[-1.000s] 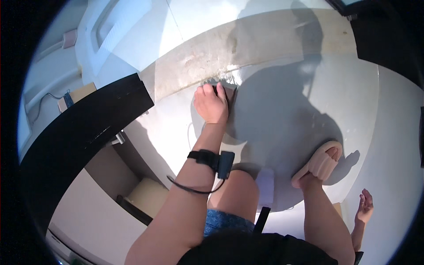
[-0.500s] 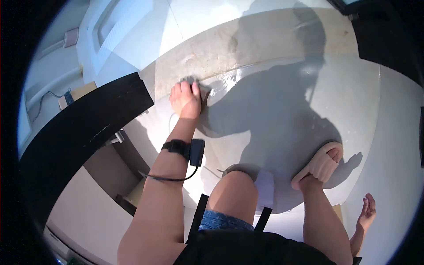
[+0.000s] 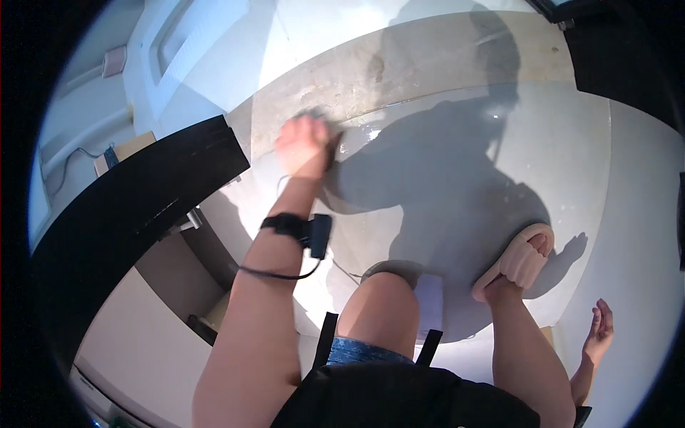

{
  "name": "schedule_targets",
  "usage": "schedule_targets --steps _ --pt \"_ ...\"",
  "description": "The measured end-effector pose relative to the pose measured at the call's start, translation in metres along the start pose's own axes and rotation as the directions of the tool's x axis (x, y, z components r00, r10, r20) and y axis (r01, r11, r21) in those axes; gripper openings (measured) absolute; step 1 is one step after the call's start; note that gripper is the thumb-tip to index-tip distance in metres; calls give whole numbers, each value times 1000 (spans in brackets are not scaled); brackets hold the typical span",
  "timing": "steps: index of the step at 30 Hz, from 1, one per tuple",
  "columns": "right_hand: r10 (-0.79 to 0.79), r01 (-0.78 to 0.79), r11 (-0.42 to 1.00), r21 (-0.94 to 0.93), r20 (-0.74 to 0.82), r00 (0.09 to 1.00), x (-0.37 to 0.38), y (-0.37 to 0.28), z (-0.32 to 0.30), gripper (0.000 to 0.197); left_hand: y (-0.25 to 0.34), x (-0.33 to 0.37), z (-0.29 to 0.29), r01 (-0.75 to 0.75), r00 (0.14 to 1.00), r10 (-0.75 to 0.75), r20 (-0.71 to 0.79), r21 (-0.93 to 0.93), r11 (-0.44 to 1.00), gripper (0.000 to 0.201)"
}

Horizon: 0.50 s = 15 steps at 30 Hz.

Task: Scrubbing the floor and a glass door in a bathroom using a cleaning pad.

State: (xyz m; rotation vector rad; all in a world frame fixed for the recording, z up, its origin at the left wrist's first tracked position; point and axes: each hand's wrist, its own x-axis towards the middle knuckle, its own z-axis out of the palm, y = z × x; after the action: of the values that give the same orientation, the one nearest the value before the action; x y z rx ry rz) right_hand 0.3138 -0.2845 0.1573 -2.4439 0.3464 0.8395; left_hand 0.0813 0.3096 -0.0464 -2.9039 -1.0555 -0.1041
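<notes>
My left hand (image 3: 303,146) reaches forward to the grey floor (image 3: 442,207), close to the seam with the raised beige strip (image 3: 428,57). The hand is smeared by motion, its fingers curled down. Something dark shows at its edge, partly hidden under the palm; I cannot make out what it is. A wet glint lies on the floor just right of it. On my left forearm sits a black strapped device (image 3: 319,237) with a cable. My right hand (image 3: 599,332) hangs in the air at the far right, holding nothing, fingers stretched and apart.
At left is a black curved panel edge (image 3: 143,207) above a pale cabinet (image 3: 153,321). My foot in a beige slipper (image 3: 519,265) stands right of centre. A pale lilac roll-shaped thing (image 3: 429,303) lies by my knee. A black object (image 3: 621,71) fills the upper right.
My left hand has shifted slightly forward along the floor and is now blurred. My right hand has risen a little and moved slightly right.
</notes>
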Motion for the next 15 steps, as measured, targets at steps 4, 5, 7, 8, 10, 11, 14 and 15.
schedule_targets --steps 4,5,7,8,10,11,14,15 --pt "71 -74 989 126 27 997 8 28 -14 36 -1 -8 -3 266 962 -260 -79 72 961 16" --pt "27 -28 998 60 31 999 7 34 -14 34 21 -10 3 222 975 -221 -34 36 974 18" --pt "-59 63 996 -65 52 997 1 39 -17 31 97 11 -6 119 989 -101 112 -165 979 20" --pt "-60 63 995 -82 46 997 -1 28 -15 31 134 17 -3 104 993 -91 69 -219 970 21" --pt "-44 51 982 -180 42 998 2 -7 9 30 156 37 -2 77 997 -81 -6 -256 964 22" --pt "-53 55 978 -201 19 998 -1 -18 5 30 169 45 -1 49 997 -64 -35 -324 945 20" --pt "-137 141 977 -160 32 990 -1 -23 24 29 144 34 0 10 999 -22 -33 -319 948 20" --pt "-137 135 971 -198 3 991 -9 -39 7 29 141 25 3 17 1000 -13 16 -310 951 20"
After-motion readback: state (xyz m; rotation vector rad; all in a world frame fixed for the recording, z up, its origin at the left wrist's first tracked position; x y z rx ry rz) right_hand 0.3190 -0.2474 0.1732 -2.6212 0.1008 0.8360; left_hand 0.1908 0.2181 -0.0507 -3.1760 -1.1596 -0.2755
